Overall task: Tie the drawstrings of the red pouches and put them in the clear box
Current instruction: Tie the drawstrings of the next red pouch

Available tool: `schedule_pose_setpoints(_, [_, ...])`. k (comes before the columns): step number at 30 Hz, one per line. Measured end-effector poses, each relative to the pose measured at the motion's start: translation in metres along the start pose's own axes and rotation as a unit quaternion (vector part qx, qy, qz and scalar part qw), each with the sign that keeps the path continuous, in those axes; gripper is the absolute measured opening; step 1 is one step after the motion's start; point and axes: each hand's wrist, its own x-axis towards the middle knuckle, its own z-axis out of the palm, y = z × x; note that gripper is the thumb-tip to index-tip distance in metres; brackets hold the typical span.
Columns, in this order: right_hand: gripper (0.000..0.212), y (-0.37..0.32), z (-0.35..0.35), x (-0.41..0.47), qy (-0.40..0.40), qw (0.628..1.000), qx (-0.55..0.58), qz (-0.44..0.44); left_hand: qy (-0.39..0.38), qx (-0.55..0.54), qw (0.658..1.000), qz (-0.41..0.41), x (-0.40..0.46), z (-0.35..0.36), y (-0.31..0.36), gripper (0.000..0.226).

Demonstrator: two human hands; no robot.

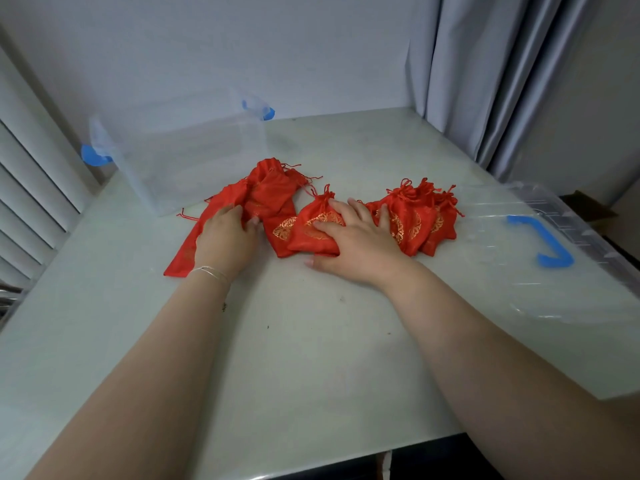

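The left hand (227,242) lies on the loose heap of untied pouches (266,192) at the left of the bench (311,358), its fingers curled into the red cloth, so this grip is grasping fabric from that heap. The right hand (353,244) rests flat on the tied pouch (315,230) in the middle, fingers spread and fairly straight, pressing rather than clenching; its outer fingers reach across to touch the cluster of tied pouches (415,220) just beside it on the right.

The pouches are bright red satin with round gold emblems. Those in the left heap lie flat and crumpled with thin red drawstrings trailing loose over the bench. The middle pouch and the right cluster have gathered necks with the cords bunched at the top.

The clear box (194,157) stands at the back left, just behind the loose heap, with blue latches on its ends; I see no pouches inside it. Its clear lid (512,251), with a blue handle (540,240), lies flat at the right edge of the bench. A thin bracelet circles the left wrist. Grey curtains (502,81) hang at the back right, and slatted blinds (31,188) run along the left.
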Motion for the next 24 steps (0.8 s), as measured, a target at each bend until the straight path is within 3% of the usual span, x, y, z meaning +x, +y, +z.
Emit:
schedule_pose_setpoints(3, [0.083, -0.005, -0.005, -0.002, 0.029, 0.999, 0.041, 0.009, 0.129, -0.133, 0.983, -0.010, -0.006, -0.014, 0.012, 0.025])
schedule_pose_setpoints(5, [0.070, -0.009, -0.009, -0.001, 0.126, 0.989, 0.075, 0.011, 0.163, -0.275, 0.947, -0.008, -0.013, -0.025, 0.025, 0.016])
schedule_pose_setpoints(7, [0.051, -0.010, -0.012, 0.000, 0.256, 0.954, 0.159, 0.001, 0.159, -0.401, 0.902, -0.009, -0.022, -0.032, 0.039, 0.012])
schedule_pose_setpoints(9, [0.048, -0.012, -0.018, -0.004, 0.287, 0.903, 0.321, -0.005, 0.099, -0.507, 0.856, -0.008, -0.030, -0.037, 0.052, 0.020])
schedule_pose_setpoints(11, [0.058, -0.015, -0.024, -0.010, 0.218, 0.859, 0.463, 0.012, 0.007, -0.586, 0.810, 0.004, -0.036, -0.040, 0.062, 0.029])
schedule_pose_setpoints(14, [0.046, -0.013, -0.026, -0.011, 0.192, 0.816, 0.544, 0.027, -0.107, -0.638, 0.763, -0.007, -0.040, -0.039, 0.069, 0.033])
schedule_pose_setpoints(15, [0.032, -0.012, -0.028, -0.011, 0.195, 0.813, 0.548, 0.030, -0.135, -0.623, 0.771, -0.012, -0.040, -0.038, 0.069, 0.031])
schedule_pose_setpoints(17, [0.003, -0.011, -0.032, -0.012, 0.175, 0.823, 0.539, 0.033, -0.161, -0.536, 0.828, 0.003, -0.039, -0.035, 0.065, 0.016])
schedule_pose_setpoints(18, [0.007, -0.011, -0.033, -0.013, 0.157, 0.833, 0.530, 0.026, -0.159, -0.497, 0.853, 0.011, -0.039, -0.033, 0.063, 0.023])
schedule_pose_setpoints(20, [0.017, -0.013, -0.034, -0.017, 0.101, 0.848, 0.520, 0.015, -0.143, -0.478, 0.867, 0.003, -0.037, -0.031, 0.060, 0.047])
schedule_pose_setpoints(24, [0.029, -0.014, -0.034, -0.018, 0.024, 0.873, 0.487, 0.015, -0.094, -0.517, 0.849, -0.053, -0.036, -0.030, 0.062, 0.035])
